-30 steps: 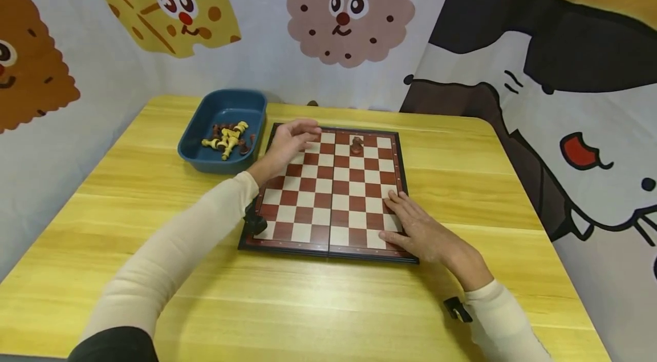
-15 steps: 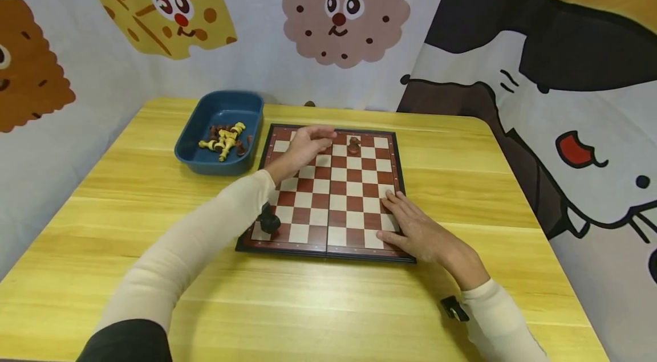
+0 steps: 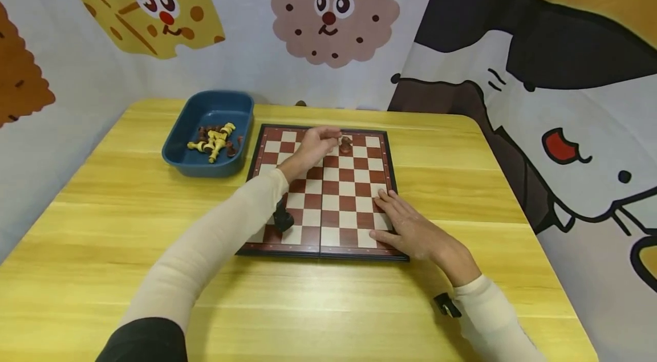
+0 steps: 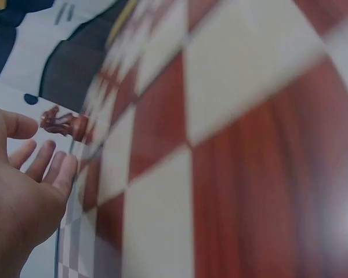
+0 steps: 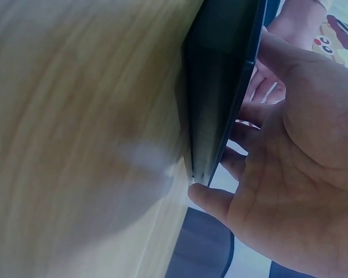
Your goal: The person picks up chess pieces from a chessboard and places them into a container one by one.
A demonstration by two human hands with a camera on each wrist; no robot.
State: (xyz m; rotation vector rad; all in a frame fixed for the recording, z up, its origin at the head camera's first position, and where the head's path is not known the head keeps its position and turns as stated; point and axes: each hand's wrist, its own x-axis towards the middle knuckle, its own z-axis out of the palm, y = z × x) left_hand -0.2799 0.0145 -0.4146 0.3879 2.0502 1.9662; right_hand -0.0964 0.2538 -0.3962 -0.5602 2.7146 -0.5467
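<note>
A brown chess knight (image 3: 346, 145) stands upright near the far edge of the red-and-cream chessboard (image 3: 347, 188). My left hand (image 3: 315, 148) reaches over the board just left of it. In the left wrist view the thumb and fingers of that hand (image 4: 23, 191) are spread apart around a gap, with the knight (image 4: 62, 123) just beyond the fingertips. My right hand (image 3: 410, 229) rests at the board's near right edge, its fingers extended over the border squares. From the right wrist camera, the fingers (image 5: 211, 201) lie along the board's dark side (image 5: 211, 104).
A blue tray (image 3: 177, 165) with several yellow and brown chess pieces (image 3: 218, 142) stands left of the board. Everything sits on a yellow wooden table (image 3: 451, 162). A cartoon-printed cloth (image 3: 246, 77) hangs behind the table.
My left hand has moved right across the far part of the board, up close to the knight. My right hand has kept its place on the board. The head view has shifted slightly.
</note>
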